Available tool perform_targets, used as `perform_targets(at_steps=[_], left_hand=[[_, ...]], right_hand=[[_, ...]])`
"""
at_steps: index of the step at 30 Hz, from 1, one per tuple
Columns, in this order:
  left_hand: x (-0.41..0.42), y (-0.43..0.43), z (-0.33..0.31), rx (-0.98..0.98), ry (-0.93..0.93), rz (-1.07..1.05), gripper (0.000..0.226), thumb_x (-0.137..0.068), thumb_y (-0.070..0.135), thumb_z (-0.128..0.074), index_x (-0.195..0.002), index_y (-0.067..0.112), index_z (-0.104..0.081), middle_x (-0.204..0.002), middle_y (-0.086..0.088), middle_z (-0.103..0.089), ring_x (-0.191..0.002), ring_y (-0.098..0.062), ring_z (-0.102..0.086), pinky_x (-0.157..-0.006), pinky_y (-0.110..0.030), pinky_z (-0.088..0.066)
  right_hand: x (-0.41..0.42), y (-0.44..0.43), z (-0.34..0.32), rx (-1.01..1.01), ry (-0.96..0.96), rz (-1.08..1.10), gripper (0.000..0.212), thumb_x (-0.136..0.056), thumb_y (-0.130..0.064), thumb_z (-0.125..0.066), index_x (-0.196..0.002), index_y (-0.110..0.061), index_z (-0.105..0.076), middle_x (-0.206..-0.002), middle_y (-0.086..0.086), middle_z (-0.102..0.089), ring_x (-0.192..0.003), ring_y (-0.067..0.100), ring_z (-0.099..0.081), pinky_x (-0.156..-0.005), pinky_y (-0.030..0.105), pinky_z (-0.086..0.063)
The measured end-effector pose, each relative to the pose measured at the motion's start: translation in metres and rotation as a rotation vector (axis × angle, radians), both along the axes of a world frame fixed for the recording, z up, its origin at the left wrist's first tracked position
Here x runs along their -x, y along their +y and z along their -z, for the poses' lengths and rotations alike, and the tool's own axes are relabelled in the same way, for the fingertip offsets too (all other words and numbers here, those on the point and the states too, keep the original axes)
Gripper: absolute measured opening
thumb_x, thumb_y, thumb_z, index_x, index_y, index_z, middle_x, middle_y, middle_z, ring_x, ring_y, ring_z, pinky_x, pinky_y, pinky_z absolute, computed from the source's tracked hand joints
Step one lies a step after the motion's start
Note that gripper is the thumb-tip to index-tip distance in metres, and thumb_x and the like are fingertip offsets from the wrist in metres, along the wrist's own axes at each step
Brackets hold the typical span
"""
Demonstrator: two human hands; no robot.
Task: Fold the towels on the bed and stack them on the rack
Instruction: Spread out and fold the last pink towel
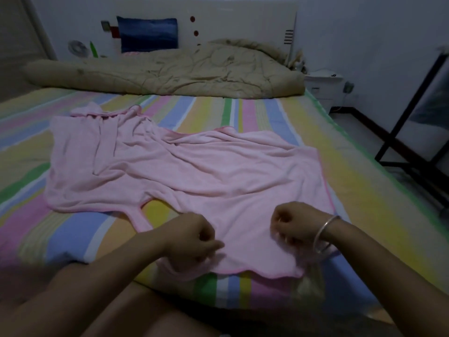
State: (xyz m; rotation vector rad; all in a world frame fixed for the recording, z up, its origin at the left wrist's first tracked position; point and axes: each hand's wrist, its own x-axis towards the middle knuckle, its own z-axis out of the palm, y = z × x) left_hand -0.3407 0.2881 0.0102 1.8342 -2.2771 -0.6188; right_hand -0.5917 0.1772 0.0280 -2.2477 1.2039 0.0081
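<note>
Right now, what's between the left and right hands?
In the head view, only a stretch of the pink towel lies between the left hand and the right hand; nothing rests on it there.

Striped bed (267,113) carries a rumpled pink towel (194,171) and, seemingly, a tan quilt (182,71).

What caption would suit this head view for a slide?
Left hand and right hand pinch the near edge of a rumpled, unfolded pink towel on the striped bed.
</note>
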Motion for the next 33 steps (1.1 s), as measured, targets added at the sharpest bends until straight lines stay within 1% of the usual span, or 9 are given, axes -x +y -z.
perform_targets(at_steps=[3,7,12,16,20,23,27,31,33], left_hand=[[0.022,-0.008,-0.003,0.240,-0.029,-0.026,0.027,-0.087,0.048,-0.056,-0.077,0.024,-0.066,-0.063,0.013,-0.058,-0.060,-0.002,-0.053,-0.063,-0.026,-0.047],[0.073,-0.003,0.000,0.233,0.143,0.087,0.021,-0.080,0.049,-0.064,-0.085,0.028,-0.065,-0.077,0.013,-0.067,-0.070,-0.003,-0.062,-0.068,-0.029,-0.052],[0.119,-0.008,0.014,0.207,0.034,0.227,0.034,-0.078,0.043,-0.071,-0.108,0.029,-0.061,-0.103,0.007,-0.060,-0.091,-0.014,-0.059,-0.074,-0.030,-0.046],[0.134,-0.020,0.021,0.190,0.026,0.180,0.026,-0.079,0.028,-0.067,-0.106,0.027,-0.064,-0.104,0.004,-0.065,-0.095,-0.018,-0.060,-0.074,-0.027,-0.043],[0.142,-0.034,0.018,0.050,0.293,0.157,0.018,-0.079,0.020,-0.070,-0.096,0.020,-0.069,-0.079,0.008,-0.063,-0.068,-0.004,-0.054,-0.066,-0.015,-0.040],[0.154,-0.045,0.016,-0.128,0.360,0.188,0.018,-0.083,0.018,-0.070,-0.101,0.015,-0.070,-0.071,0.010,-0.060,-0.063,-0.003,-0.054,-0.064,-0.013,-0.043],[0.153,-0.062,0.004,-0.544,0.588,0.124,0.027,-0.094,0.024,-0.062,-0.111,0.004,-0.069,-0.088,-0.002,-0.070,-0.069,-0.012,-0.062,-0.059,-0.022,-0.054],[0.104,-0.107,-0.013,-0.232,0.546,-0.149,0.018,-0.095,0.015,-0.056,-0.101,0.009,-0.072,-0.085,-0.004,-0.071,-0.064,-0.014,-0.066,-0.058,-0.023,-0.054],[0.064,-0.139,-0.016,-0.001,0.409,-0.310,0.016,-0.090,0.013,-0.059,-0.092,0.016,-0.074,-0.084,-0.002,-0.073,-0.073,-0.018,-0.069,-0.069,-0.027,-0.057]], right_hand=[[0.031,-0.021,0.005,0.376,0.178,0.286,0.005,-0.085,-0.028,-0.053,-0.083,-0.026,-0.058,-0.100,0.003,-0.069,-0.095,0.028,-0.063,-0.077,0.030,-0.047],[0.063,-0.027,0.017,0.373,0.355,0.502,0.024,-0.088,-0.024,-0.047,-0.110,-0.014,-0.050,-0.117,0.015,-0.060,-0.104,0.035,-0.059,-0.082,0.034,-0.044],[0.070,-0.027,0.034,0.164,-0.006,0.671,0.031,-0.094,-0.028,-0.048,-0.117,-0.009,-0.039,-0.117,0.021,-0.061,-0.105,0.036,-0.059,-0.088,0.036,-0.044],[0.070,-0.013,0.043,0.269,-0.155,0.603,0.032,-0.094,-0.026,-0.055,-0.116,-0.009,-0.040,-0.110,0.018,-0.066,-0.102,0.037,-0.061,-0.080,0.035,-0.042],[0.105,-0.022,0.025,0.499,-0.068,0.663,0.028,-0.093,-0.032,-0.054,-0.111,-0.014,-0.042,-0.094,0.024,-0.066,-0.089,0.042,-0.062,-0.072,0.038,-0.043],[0.133,-0.035,0.017,0.502,0.198,0.639,0.028,-0.093,-0.041,-0.050,-0.109,-0.019,-0.045,-0.098,0.016,-0.066,-0.089,0.035,-0.062,-0.076,0.037,-0.048],[0.125,-0.050,0.011,0.414,0.476,0.481,0.033,-0.087,-0.046,-0.052,-0.112,-0.024,-0.056,-0.120,0.008,-0.061,-0.106,0.029,-0.059,-0.084,0.031,-0.044],[0.080,-0.102,0.004,0.514,0.217,0.421,0.024,-0.088,-0.034,-0.054,-0.110,-0.026,-0.059,-0.115,0.004,-0.062,-0.107,0.028,-0.058,-0.085,0.032,-0.047],[0.049,-0.141,0.006,0.513,0.110,0.357,0.021,-0.087,-0.032,-0.057,-0.107,-0.027,-0.062,-0.113,0.004,-0.062,-0.109,0.028,-0.055,-0.088,0.033,-0.047]])
